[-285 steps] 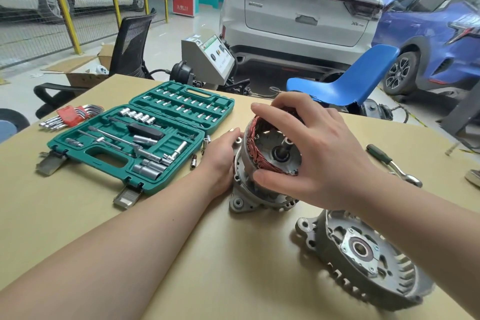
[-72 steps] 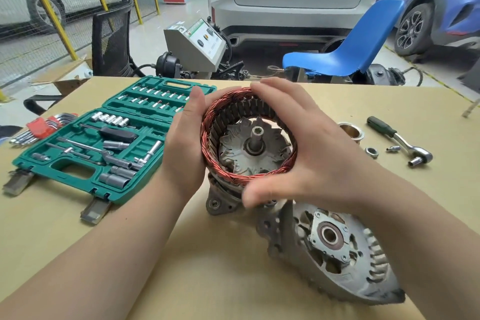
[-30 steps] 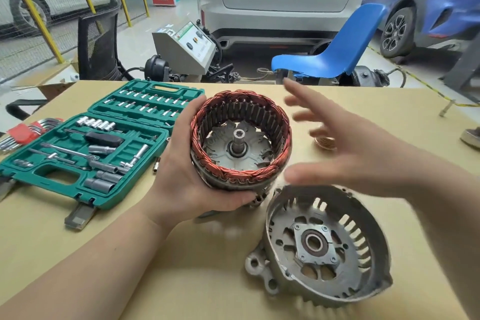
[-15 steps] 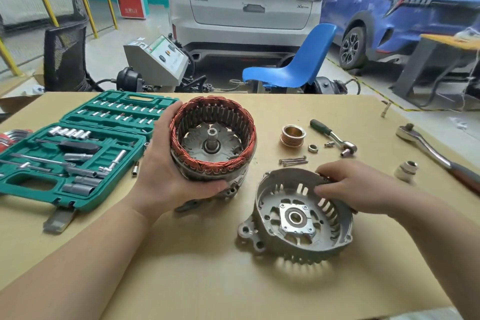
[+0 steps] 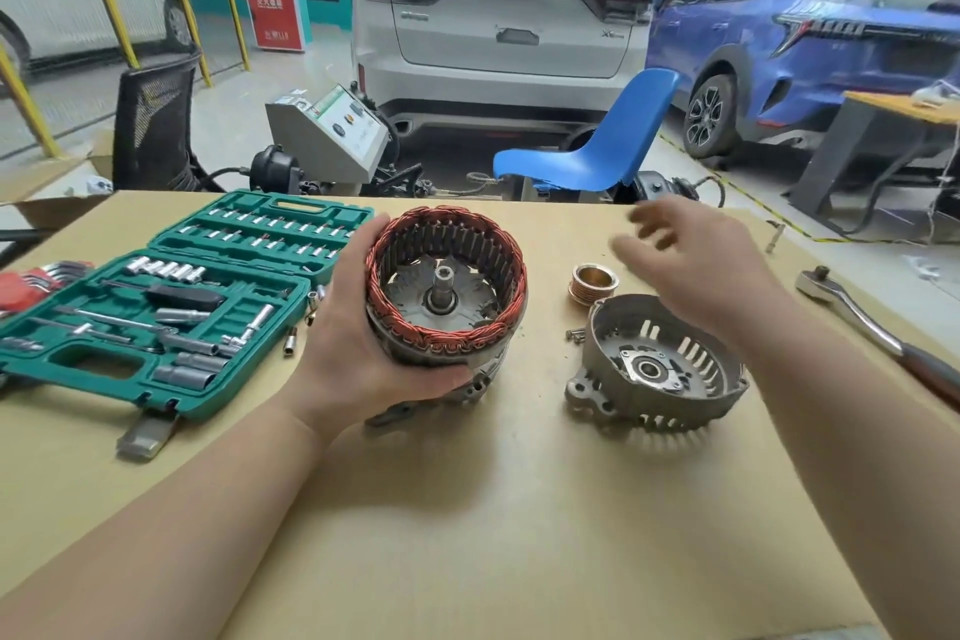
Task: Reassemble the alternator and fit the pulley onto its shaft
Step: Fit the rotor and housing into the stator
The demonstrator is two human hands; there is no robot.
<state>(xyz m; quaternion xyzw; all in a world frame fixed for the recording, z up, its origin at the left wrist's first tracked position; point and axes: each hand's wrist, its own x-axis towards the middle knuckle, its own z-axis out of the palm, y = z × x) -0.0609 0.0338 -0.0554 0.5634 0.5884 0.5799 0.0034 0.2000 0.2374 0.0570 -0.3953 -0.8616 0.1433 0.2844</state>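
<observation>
- Left hand [image 5: 358, 353], centre of frame: fingers and thumb curled round the half-built alternator [image 5: 447, 299], a grey cast rear housing carrying the copper-wound stator ring. Open end faces up toward the camera.
- Steel rotor shaft [image 5: 443, 282] stands in the middle of the stator ring, fan blades visible round its base.
- Alternator's lower housing edge sits low against the tan cardboard-covered table [image 5: 467, 509]; cannot tell if it rests on the table or is lifted.
- Right hand [image 5: 696, 260], right of centre: in the air above the table, fingers spread and loose, holding nothing. Motion-blurred at the fingertips.
- Grey cast aluminium front end cover [image 5: 657, 372], slotted wall, bearing in the middle: lies open side up on the table, right of the alternator and apart from it, just below the right hand in the frame.
- Copper-coloured grooved pulley [image 5: 595, 283]: on the table between the alternator and the right hand, just above the end cover's rim. Not on the shaft.
- Small loose bolts [image 5: 575, 335] lie beside the cover's left edge.
- Green plastic socket set case [image 5: 171, 301], lid open, at left of frame; sockets and a driver sit in its slots. A few loose bits lie between the case and the left hand.
- Red-handled hex key set [image 5: 31, 278] at far left edge.
- Chrome ratchet wrench with dark handle [image 5: 872, 327] at right edge of the table.
- Blue plastic chair [image 5: 597, 156], white SUV [image 5: 498, 5] and blue car [image 5: 810, 31] behind the table, upper frame.
</observation>
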